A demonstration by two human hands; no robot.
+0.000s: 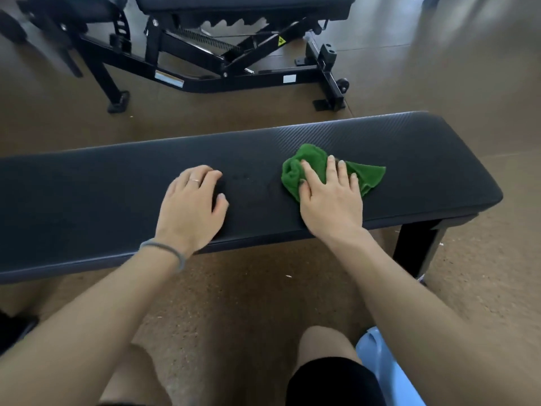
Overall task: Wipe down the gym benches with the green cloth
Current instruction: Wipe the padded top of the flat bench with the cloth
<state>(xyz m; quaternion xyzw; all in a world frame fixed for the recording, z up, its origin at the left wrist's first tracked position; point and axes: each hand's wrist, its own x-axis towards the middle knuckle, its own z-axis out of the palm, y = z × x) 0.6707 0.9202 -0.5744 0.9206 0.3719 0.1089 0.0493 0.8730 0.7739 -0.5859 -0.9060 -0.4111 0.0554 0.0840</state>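
A flat black gym bench (117, 177) stretches across the view in front of me. The crumpled green cloth (310, 159) lies on its padded top, right of centre. My right hand (330, 197) presses down on the cloth with fingers spread over it. My left hand (190, 206) rests flat on the bare pad to the left of the cloth, fingers slightly curled, holding nothing. A ring and a wristband show on the left hand and wrist.
A second, adjustable black bench (234, 57) with a metal frame stands behind on the brown floor (439, 83). The flat bench's leg (415, 247) is at the right. My knees and a light blue object (383, 364) are below.
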